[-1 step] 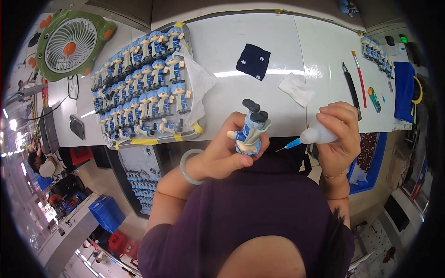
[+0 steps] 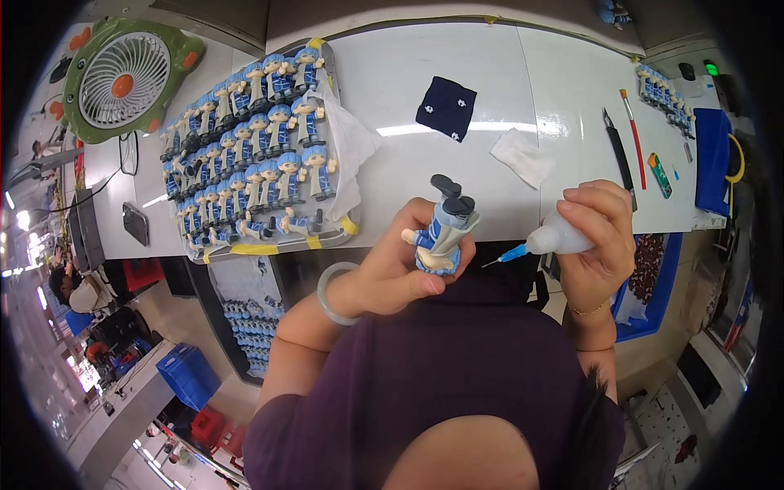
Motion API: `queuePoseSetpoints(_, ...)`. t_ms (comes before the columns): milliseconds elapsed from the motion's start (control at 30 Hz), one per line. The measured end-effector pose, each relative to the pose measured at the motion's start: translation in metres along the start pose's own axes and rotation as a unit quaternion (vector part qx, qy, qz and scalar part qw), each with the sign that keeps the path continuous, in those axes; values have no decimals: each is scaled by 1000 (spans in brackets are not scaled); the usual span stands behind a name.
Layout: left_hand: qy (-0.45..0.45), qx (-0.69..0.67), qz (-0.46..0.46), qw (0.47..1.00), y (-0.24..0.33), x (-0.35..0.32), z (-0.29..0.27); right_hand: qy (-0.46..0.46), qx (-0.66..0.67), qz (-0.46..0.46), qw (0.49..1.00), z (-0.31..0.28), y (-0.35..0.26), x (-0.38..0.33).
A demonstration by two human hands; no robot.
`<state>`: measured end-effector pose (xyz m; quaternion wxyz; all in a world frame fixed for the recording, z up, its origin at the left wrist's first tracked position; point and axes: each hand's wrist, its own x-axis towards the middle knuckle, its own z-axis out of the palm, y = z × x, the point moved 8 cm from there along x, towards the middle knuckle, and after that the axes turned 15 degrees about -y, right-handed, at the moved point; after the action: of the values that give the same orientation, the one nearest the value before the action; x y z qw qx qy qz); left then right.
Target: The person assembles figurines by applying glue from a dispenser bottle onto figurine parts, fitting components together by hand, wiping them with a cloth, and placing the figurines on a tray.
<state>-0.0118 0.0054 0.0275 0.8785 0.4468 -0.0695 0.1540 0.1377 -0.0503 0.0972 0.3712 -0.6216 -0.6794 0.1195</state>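
Note:
My left hand (image 2: 400, 265) is closed around a figurine (image 2: 445, 233) in blue and grey clothes, held upside down with its black shoes up and its blue-haired head in my palm. To the right, my right hand (image 2: 600, 245) grips a translucent white squeeze bottle (image 2: 559, 235). A blue-hubbed needle tip (image 2: 510, 254) on the bottle points left toward the figurine, apart from it. Both hands are over the table's near edge. A folded white cloth (image 2: 523, 157) and a dark blue patterned cloth (image 2: 447, 109) lie on the white table (image 2: 392, 82) beyond them.
A tray (image 2: 339, 106) with rows of similar figurines stands at the left, beside a green fan (image 2: 122, 82) and a phone (image 2: 136, 223). On the right lie a black-handled tool (image 2: 621, 155), a red brush (image 2: 634, 135), a green cutter (image 2: 659, 175) and more figurines (image 2: 663, 98).
The bottle and its needle tip have shifted very slightly to the left, toward the figurine. The figurine has tilted a touch in my left hand.

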Motion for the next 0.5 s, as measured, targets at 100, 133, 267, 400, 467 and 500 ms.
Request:
queuePoseSetpoints(100, 17, -39, -12, 999, -1, -1, 2, -8, -43, -23, 999, -1, -8, -1)
queuePoseSetpoints(133, 39, -47, -22, 998, -3, -2, 0, -10, -63, -36, 997, -2, -11, -2)
queuePoseSetpoints(267, 14, -56, -36, 998, -5, -4, 0, -15, -101, -38, 994, -5, -19, -5)
queuePoseSetpoints(400, 26, -30, -32, 999, -5, -7, -1, -9, -141, -52, 989, -5, -25, -7)
queuePoseSetpoints(467, 31, -31, -30, 999, -5, -7, -2, -12, -148, -51, 988, -5, -26, -7)
queuePoseSetpoints(500, 30, -31, -31, 999, -6, -7, -2, -12, -151, -52, 987, -5, -26, -7)
